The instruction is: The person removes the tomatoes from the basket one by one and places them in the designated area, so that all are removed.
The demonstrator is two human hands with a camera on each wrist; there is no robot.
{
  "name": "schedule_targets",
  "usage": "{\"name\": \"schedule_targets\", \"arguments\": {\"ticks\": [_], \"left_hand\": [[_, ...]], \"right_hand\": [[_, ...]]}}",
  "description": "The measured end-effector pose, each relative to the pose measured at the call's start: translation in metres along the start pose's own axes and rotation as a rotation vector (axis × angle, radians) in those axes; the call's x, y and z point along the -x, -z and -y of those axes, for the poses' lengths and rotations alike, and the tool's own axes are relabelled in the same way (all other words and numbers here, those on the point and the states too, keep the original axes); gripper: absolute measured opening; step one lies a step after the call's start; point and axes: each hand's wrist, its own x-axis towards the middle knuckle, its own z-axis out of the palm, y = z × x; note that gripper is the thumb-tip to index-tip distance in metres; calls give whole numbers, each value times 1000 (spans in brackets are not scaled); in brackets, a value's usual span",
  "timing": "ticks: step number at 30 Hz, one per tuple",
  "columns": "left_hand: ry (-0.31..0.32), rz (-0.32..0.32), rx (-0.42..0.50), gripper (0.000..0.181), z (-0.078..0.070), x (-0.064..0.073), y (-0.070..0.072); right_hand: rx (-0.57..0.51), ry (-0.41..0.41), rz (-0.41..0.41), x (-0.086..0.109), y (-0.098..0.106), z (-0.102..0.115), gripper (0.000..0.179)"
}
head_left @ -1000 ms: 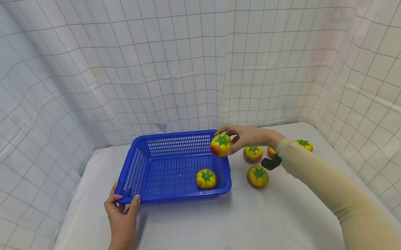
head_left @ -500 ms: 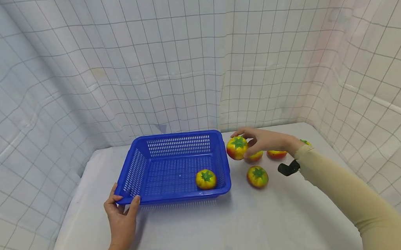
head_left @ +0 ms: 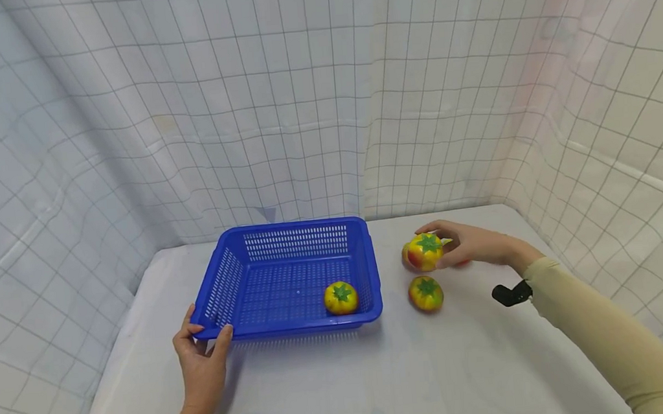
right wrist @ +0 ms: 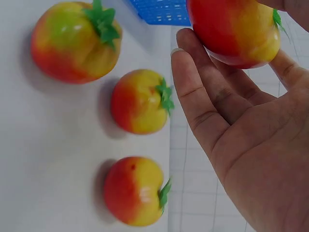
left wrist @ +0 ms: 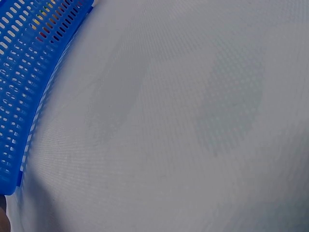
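Note:
My left hand point(head_left: 200, 367) grips the near left corner of a blue plastic basket point(head_left: 285, 325). One yellow-and-red tomato point(head_left: 340, 298) with a green star-shaped top sits inside, near the front right corner. To the right of the basket, my right hand point(head_left: 477, 244) holds another tomato point(head_left: 425, 251) between thumb and fingers, raised above the table. Below and around that hand lie more of the same kind: a nearer tomato point(head_left: 426, 294), plus two tomatoes point(right wrist: 141, 101) point(right wrist: 134, 191) in the right wrist view. In the head view, the hand and its tomato partly cover those behind.
A white cloth point(head_left: 322, 389) covers the table. Grid-patterned white curtains point(head_left: 300, 105) enclose it at the back and both sides. A black wrist device point(head_left: 512, 294) is on the right arm. The basket's perforated side point(left wrist: 29, 72) fills the left wrist view's upper left.
My right hand has carried its tomato from over the basket's right rim rightward, to above the loose tomatoes. My left hand and the basket have stayed in place.

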Motion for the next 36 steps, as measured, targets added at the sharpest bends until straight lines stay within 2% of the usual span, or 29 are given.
{"name": "schedule_targets", "arguments": {"ticks": [6,13,17,24,33,36], "left_hand": [[4,-4,0,46,1,0,-1],[7,-8,-10,46,0,1,-1],[10,-7,-6,45,1,1,-1],[5,-11,-3,45,1,1,-1],[4,-12,-19,44,0,1,-2],[13,-7,-16,45,1,1,-2]], "right_hand": [[-58,-6,-5,21,1,-22,65],[-34,-49,-65,42,-3,-50,67],[-33,-76,-66,50,-8,-66,69],[-21,-63,-79,57,-17,-86,66],[-48,-137,-94,60,-21,-102,69],[-75,-138,-88,61,-20,-107,71]]}}
